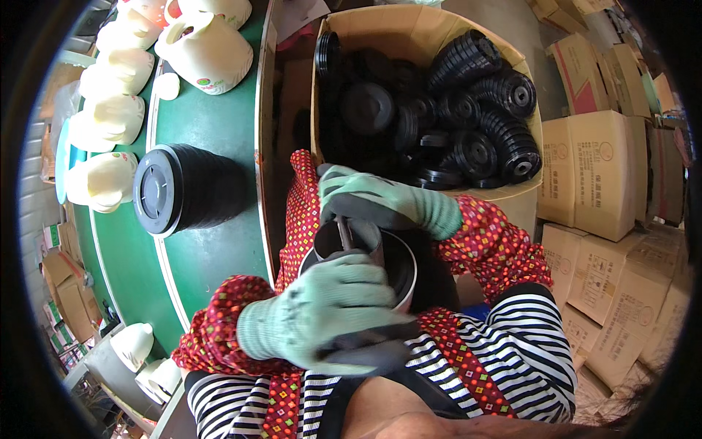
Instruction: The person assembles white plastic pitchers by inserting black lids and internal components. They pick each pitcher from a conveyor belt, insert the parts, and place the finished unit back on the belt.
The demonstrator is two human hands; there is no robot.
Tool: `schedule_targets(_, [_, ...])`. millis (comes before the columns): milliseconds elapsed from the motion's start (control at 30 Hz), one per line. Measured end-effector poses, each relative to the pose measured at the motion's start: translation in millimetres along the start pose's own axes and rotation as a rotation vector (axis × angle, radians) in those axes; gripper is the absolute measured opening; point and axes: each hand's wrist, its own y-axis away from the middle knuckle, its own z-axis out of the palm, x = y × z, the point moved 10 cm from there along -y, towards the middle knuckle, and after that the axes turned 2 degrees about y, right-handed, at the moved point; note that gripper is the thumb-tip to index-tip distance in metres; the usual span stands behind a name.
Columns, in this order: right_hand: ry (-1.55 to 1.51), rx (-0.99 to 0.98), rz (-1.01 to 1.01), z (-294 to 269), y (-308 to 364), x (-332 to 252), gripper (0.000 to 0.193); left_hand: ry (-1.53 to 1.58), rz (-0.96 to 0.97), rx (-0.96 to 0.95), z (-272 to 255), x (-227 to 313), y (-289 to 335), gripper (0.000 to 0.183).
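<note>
At my lap stands a round, white-rimmed vessel [409,274] with a dark inside. A dark grey hollow cylinder [371,241] sits upright in its mouth, with a narrow dark bar [345,233] across its opening. Both hands wear pale green gloves with dark grey fingers. My right hand [384,199] closes over the cylinder's far rim. My left hand [333,311] lies across the near side of the cylinder and the vessel, fingers curled and slightly blurred. What lies under its fingers is hidden.
A cardboard box [431,18] full of black round lids [475,154] stands ahead. On the green bench [212,267] to the left lie a stack of black discs [194,186] and several cream jug-shaped shells [208,55]. Cartons [585,172] are piled at the right.
</note>
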Motion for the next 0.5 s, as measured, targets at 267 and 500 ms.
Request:
schedule_targets(267, [0.676, 0.019, 0.439, -15.3, 43.2, -12.5, 0.037, 0.554, -0.090, 0.605, -38.0, -52.2, 79.0, 0.048])
schedule_targets(500, [0.746, 0.211, 0.185, -25.9, 18.1, -28.1, 0.020, -0.018, -0.295, 0.868, -63.5, -31.5, 92.4, 0.050])
